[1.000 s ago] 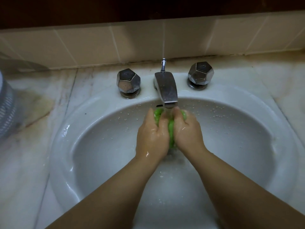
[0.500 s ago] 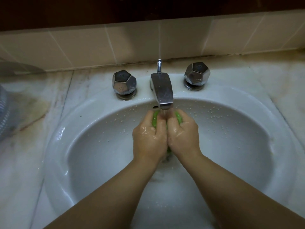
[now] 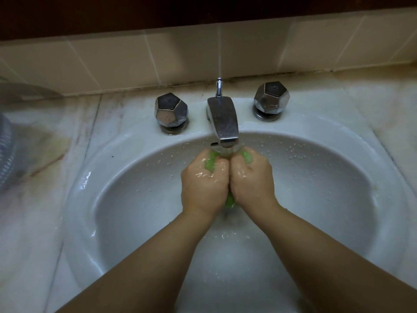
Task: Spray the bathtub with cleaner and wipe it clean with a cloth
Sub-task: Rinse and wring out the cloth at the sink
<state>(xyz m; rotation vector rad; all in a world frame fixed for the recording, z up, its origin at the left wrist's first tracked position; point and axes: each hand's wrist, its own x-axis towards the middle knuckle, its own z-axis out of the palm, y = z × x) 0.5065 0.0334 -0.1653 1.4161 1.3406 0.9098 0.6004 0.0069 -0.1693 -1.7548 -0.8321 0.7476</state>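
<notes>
Hands meet knuckle to knuckle over the middle of the sink (image 3: 126, 199), directly below the spout of the tap (image 3: 223, 122); the left hand (image 3: 204, 185) is curled into a fist round a green cloth (image 3: 211, 162), and the right hand (image 3: 252, 180) is curled round the same cloth, so the two squeeze it between them; green shows at 12 o'clock of each fist and again at 6 o'clock between the wrists; both hands are wet and glisten; water runs from the spout onto the fingers; a faceted knob (image 3: 171, 112) stands at 10 o'clock of the hands and another knob (image 3: 271, 100) at 1 o'clock; droplets speckle the basin wall.
</notes>
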